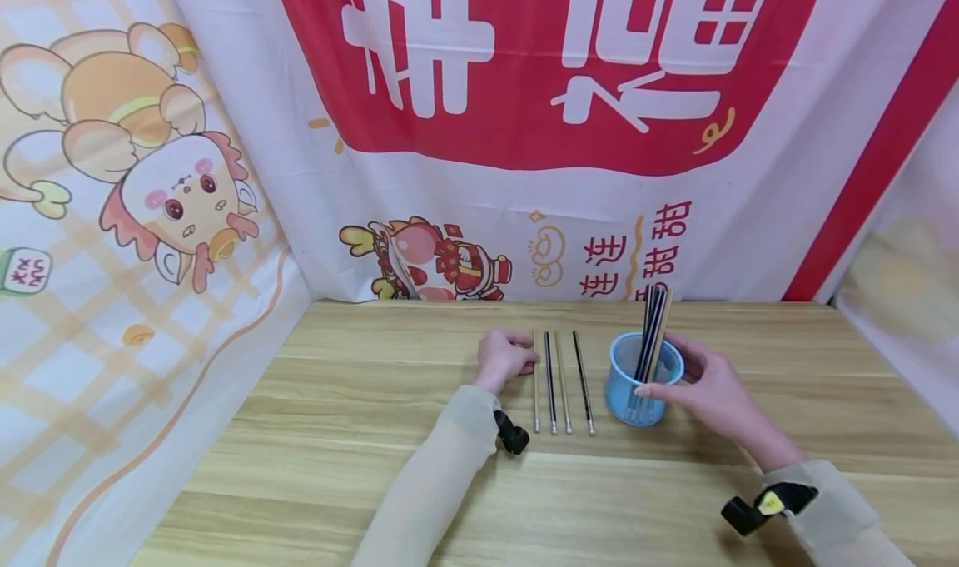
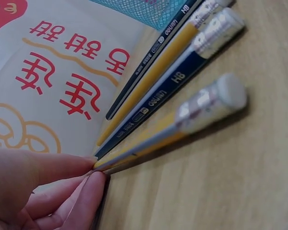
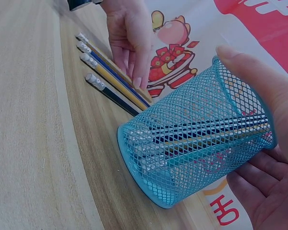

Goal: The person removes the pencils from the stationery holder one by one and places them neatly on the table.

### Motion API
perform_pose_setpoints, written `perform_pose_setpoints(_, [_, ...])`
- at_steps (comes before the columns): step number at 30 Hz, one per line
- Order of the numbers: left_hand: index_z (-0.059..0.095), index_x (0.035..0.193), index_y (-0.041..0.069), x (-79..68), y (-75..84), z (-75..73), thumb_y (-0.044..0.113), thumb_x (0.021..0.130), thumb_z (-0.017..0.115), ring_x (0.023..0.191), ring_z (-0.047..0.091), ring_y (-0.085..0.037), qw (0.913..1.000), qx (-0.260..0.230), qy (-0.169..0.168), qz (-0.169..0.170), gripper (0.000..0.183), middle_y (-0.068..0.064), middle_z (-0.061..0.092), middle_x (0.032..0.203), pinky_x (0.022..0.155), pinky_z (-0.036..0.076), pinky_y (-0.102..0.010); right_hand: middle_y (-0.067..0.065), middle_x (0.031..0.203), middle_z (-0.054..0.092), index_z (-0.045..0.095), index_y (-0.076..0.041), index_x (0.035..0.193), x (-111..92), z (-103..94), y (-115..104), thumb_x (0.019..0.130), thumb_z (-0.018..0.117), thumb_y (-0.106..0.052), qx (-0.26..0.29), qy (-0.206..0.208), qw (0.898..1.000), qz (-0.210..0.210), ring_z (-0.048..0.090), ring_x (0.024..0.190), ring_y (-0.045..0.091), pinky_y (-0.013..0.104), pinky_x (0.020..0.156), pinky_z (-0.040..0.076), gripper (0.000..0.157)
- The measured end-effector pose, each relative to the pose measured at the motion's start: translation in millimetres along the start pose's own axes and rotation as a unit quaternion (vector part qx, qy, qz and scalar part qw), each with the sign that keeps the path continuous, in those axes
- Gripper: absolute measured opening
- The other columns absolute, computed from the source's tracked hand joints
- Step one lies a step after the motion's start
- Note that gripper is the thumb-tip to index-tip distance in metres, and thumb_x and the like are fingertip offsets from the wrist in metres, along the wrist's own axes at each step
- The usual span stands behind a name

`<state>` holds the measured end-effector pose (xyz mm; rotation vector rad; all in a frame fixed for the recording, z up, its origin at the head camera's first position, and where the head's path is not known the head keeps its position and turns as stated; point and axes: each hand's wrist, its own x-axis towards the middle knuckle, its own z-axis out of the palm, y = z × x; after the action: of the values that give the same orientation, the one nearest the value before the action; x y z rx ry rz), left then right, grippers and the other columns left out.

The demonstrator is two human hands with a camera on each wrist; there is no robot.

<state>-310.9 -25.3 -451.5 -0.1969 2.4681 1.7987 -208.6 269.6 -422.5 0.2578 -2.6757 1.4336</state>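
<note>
At the table's middle, my left hand (image 1: 506, 357) pinches the far end of the leftmost yellow pencil (image 2: 149, 146) between thumb and finger. That pencil lies on the wood, its white eraser toward me. Beside it, side by side, are a dark blue pencil (image 1: 550, 384), another yellow pencil (image 1: 563, 384) and a black pencil (image 1: 583, 382), erasers also toward me. My right hand (image 1: 708, 388) grips a light blue mesh pen cup (image 3: 197, 139) from its right side, thumb over the rim. Several dark and yellow pencils (image 1: 653, 334) stand in the cup, leaning slightly, eraser ends down.
A wood-grain table (image 1: 360, 434) spreads under both hands. Behind it hangs a white and red printed cloth (image 1: 464, 184), and a cartoon-printed cloth (image 1: 150, 217) hangs along the left. Black wrist cameras sit on both sleeves.
</note>
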Motion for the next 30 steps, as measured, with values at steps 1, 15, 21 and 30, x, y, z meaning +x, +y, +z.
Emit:
perform_pose_setpoints(1, [0.076, 0.108, -0.002, 0.3, 0.0, 0.5, -0.007, 0.078, 0.083, 0.065, 0.071, -0.016, 1.0, 0.001, 0.0, 0.0, 0.031, -0.012, 0.073, 0.093, 0.06, 0.06, -0.022, 0.026, 0.147, 0.049, 0.04, -0.001, 0.153, -0.1, 0.0, 0.1, 0.083, 0.086, -0.04, -0.001, 0.0, 1.0, 0.001, 0.052, 0.129, 0.043, 0.053, 0.106, 0.043, 0.092])
perform_pose_setpoints(15, [0.077, 0.102, 0.0, 2.9, 0.3, 3.6, -0.006, 0.076, 0.085, 0.062, 0.071, -0.015, 0.9998, 0.014, 0.006, -0.013, 0.028, -0.008, 0.073, 0.084, 0.058, 0.06, -0.022, 0.027, 0.148, 0.047, 0.039, 0.0, 0.153, 0.2, -0.7, -0.6, 0.083, 0.086, -0.041, -0.003, 0.0, 1.0, 0.002, 0.051, 0.13, 0.044, 0.053, 0.107, 0.042, 0.094])
perform_pose_setpoints(21, [0.077, 0.101, 0.0, 4.0, 0.6, 3.2, -0.004, 0.077, 0.086, 0.06, 0.07, -0.015, 0.9997, 0.019, 0.005, -0.012, 0.027, -0.006, 0.072, 0.079, 0.057, 0.06, -0.023, 0.026, 0.148, 0.047, 0.039, 0.0, 0.153, 0.6, -1.1, -1.0, 0.083, 0.086, -0.042, -0.005, 0.0, 1.0, 0.002, 0.051, 0.13, 0.044, 0.053, 0.107, 0.043, 0.094])
perform_pose_setpoints(30, [0.076, 0.104, 0.0, 1.9, 1.3, 2.2, -0.003, 0.076, 0.087, 0.062, 0.071, -0.016, 0.9997, 0.018, 0.002, -0.013, 0.03, -0.007, 0.073, 0.082, 0.058, 0.06, -0.024, 0.027, 0.148, 0.048, 0.039, 0.0, 0.153, 0.5, -0.9, -0.5, 0.083, 0.086, -0.041, -0.004, -0.001, 1.0, 0.0, 0.052, 0.129, 0.044, 0.052, 0.106, 0.043, 0.094])
